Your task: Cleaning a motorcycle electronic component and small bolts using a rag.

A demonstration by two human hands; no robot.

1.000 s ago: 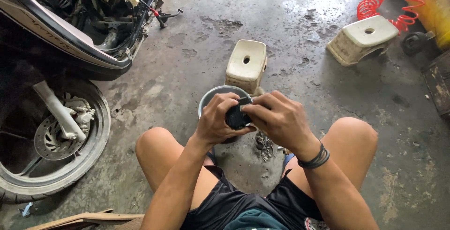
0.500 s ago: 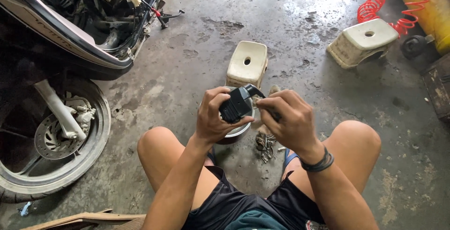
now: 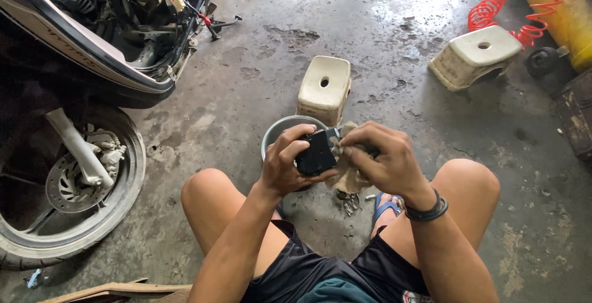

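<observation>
My left hand (image 3: 287,167) clamps the small black box-shaped part (image 3: 319,153) over the grey basin (image 3: 274,133) while my right hand (image 3: 385,161) pinches a limp dirty rag (image 3: 348,176) against it; part looks rigid, light, likely greasy—grip by its flat sides.

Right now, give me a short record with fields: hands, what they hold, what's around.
left hand: grips black boxy part
right hand: presses dirty rag against the part
below hands: grey bowl on concrete floor
ahead: two cream stools, one tipped
left: motorbike front wheel
far right: red coiled hose
</observation>
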